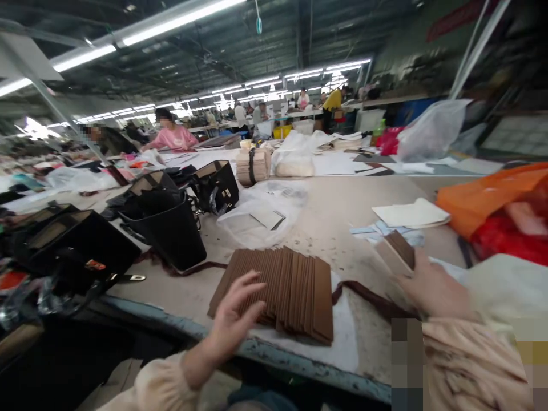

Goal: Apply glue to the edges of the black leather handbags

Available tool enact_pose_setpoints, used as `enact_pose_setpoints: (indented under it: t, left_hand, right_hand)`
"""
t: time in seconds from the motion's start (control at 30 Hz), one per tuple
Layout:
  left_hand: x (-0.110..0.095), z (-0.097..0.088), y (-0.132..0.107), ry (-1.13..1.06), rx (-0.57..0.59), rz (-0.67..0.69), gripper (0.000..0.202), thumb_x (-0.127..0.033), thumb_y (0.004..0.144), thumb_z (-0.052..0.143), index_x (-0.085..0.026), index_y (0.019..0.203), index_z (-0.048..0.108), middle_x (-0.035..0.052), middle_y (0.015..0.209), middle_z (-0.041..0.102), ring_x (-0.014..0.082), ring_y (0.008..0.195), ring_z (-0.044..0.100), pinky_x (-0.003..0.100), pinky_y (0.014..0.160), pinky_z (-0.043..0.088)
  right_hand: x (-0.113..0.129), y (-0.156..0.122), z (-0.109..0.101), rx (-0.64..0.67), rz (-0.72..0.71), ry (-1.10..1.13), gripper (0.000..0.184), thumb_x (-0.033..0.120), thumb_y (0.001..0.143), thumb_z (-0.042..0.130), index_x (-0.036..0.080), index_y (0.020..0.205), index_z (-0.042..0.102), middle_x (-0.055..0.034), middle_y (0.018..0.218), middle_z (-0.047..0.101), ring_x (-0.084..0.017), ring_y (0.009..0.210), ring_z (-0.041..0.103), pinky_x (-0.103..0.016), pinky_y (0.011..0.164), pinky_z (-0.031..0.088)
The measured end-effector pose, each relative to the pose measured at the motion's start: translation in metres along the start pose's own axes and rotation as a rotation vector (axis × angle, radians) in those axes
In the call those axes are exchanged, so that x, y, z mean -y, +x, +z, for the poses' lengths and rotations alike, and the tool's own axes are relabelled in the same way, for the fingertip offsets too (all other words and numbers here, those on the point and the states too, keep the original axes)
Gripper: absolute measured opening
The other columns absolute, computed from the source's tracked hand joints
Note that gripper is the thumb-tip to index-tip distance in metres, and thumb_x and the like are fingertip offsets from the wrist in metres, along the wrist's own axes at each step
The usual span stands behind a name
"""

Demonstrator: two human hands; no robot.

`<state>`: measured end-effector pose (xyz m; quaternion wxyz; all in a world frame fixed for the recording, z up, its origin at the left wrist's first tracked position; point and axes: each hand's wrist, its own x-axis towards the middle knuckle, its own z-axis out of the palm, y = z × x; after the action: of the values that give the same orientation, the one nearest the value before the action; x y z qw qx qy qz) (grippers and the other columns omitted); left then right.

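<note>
left hand [237,317] spread over fanned brown panels [286,294] | right hand [430,291] pinches flat stack [400,254]

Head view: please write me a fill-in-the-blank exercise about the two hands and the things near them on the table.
1. The right hand holds a small stack of ____ card pieces.
2. The left hand, fingers spread, is at the near end of the fanned row and holds ____.
3. The bags standing left of the fanned row are ____ in colour.

Missing words: brown; nothing; black.
</note>
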<state>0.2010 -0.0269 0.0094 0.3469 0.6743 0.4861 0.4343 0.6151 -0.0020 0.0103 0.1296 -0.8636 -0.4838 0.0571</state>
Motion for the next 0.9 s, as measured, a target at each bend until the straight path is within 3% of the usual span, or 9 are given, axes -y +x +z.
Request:
enact_pose_setpoints:
  t: [0.07, 0.13, 0.27, 0.37, 0.47, 0.57, 0.63, 0.73, 0.9]
  left_hand:
    - [0.044, -0.038, 0.006, 0.078, -0.219, -0.159, 0.038, -0.039, 0.076, 0.067, -0.019, 0.108, 0.065, 0.0132, 0.130, 0.054, 0.0302, 0.126, 0.047, 0.044, 0.111, 0.032]
    - [0.081, -0.065, 0.015, 0.119, -0.183, -0.429, 0.062, -0.051, 0.069, 0.066, -0.013, 0.117, 0.059, 0.0178, 0.130, 0.054, 0.0353, 0.124, 0.047, 0.049, 0.107, 0.035]
    - [0.114, -0.082, 0.027, 0.131, -0.095, -0.581, 0.084, -0.058, 0.067, 0.062, -0.006, 0.132, 0.047, 0.0209, 0.138, 0.048, 0.0352, 0.125, 0.048, 0.045, 0.108, 0.033]
    - [0.110, -0.074, 0.033, 0.095, -0.066, -0.573, 0.084, -0.058, 0.068, 0.065, -0.008, 0.132, 0.047, 0.0208, 0.141, 0.046, 0.0350, 0.129, 0.044, 0.042, 0.108, 0.034]
    - [0.104, -0.067, 0.040, -0.038, -0.052, -0.608, 0.080, -0.052, 0.070, 0.069, -0.008, 0.133, 0.047, 0.0212, 0.136, 0.051, 0.0338, 0.128, 0.047, 0.041, 0.106, 0.037]
    - [0.104, -0.063, 0.046, -0.195, -0.003, -0.608, 0.076, -0.044, 0.072, 0.071, -0.008, 0.135, 0.046, 0.0186, 0.121, 0.063, 0.0316, 0.115, 0.059, 0.038, 0.097, 0.046]
    - [0.104, -0.056, 0.047, -0.167, 0.049, -0.489, 0.064, -0.040, 0.072, 0.069, -0.011, 0.128, 0.054, 0.0147, 0.112, 0.068, 0.0311, 0.106, 0.063, 0.040, 0.093, 0.049]
    - [0.099, -0.032, 0.044, -0.085, 0.073, -0.302, 0.050, -0.034, 0.081, 0.055, -0.012, 0.125, 0.057, 0.0127, 0.119, 0.066, 0.0282, 0.111, 0.060, 0.042, 0.100, 0.045]
    - [0.080, 0.027, 0.039, 0.009, 0.115, -0.259, 0.066, -0.030, 0.079, 0.058, -0.002, 0.137, 0.045, 0.0223, 0.139, 0.049, 0.0289, 0.131, 0.044, 0.039, 0.112, 0.030]
  right_hand:
    - [0.015, -0.013, -0.021, 0.003, -0.015, 0.043, 0.087, 0.057, 0.082, 0.053, 0.006, 0.147, 0.026, -0.0312, 0.114, 0.060, -0.039, 0.102, 0.062, -0.045, 0.076, 0.043]
    - [0.034, -0.027, -0.031, 0.015, -0.040, 0.138, 0.093, 0.060, 0.081, 0.054, 0.008, 0.149, 0.019, -0.0257, 0.124, 0.058, -0.038, 0.107, 0.061, -0.043, 0.084, 0.045]
    - [0.074, -0.050, -0.014, 0.170, -0.072, 0.187, 0.094, 0.052, 0.080, 0.057, 0.012, 0.152, 0.012, -0.0195, 0.129, 0.057, -0.033, 0.110, 0.061, -0.040, 0.088, 0.046]
    - [0.103, -0.067, 0.014, 0.307, 0.022, 0.066, 0.089, 0.044, 0.085, 0.050, 0.007, 0.152, 0.005, -0.0255, 0.126, 0.057, -0.036, 0.112, 0.059, -0.045, 0.089, 0.044]
    - [0.126, -0.083, 0.035, 0.326, 0.098, -0.011, 0.082, 0.043, 0.089, 0.042, 0.006, 0.152, 0.006, -0.0317, 0.133, 0.046, -0.039, 0.112, 0.058, -0.050, 0.090, 0.042]
    - [0.136, -0.095, 0.042, 0.322, 0.060, -0.006, 0.085, 0.053, 0.089, 0.039, 0.009, 0.153, 0.004, -0.0292, 0.140, 0.039, -0.037, 0.117, 0.056, -0.048, 0.094, 0.042]
    - [0.135, -0.100, 0.044, 0.316, 0.025, -0.002, 0.092, 0.060, 0.087, 0.039, 0.008, 0.153, 0.000, -0.0270, 0.140, 0.041, -0.035, 0.122, 0.052, -0.045, 0.097, 0.041]
    - [0.129, -0.103, 0.053, 0.314, 0.020, -0.018, 0.094, 0.064, 0.087, 0.038, 0.004, 0.152, 0.005, -0.0275, 0.138, 0.044, -0.035, 0.126, 0.049, -0.045, 0.099, 0.039]
    - [0.123, -0.103, 0.067, 0.274, 0.048, -0.036, 0.083, 0.062, 0.092, 0.023, 0.008, 0.152, 0.008, -0.0260, 0.137, 0.047, -0.037, 0.122, 0.052, -0.048, 0.098, 0.038]
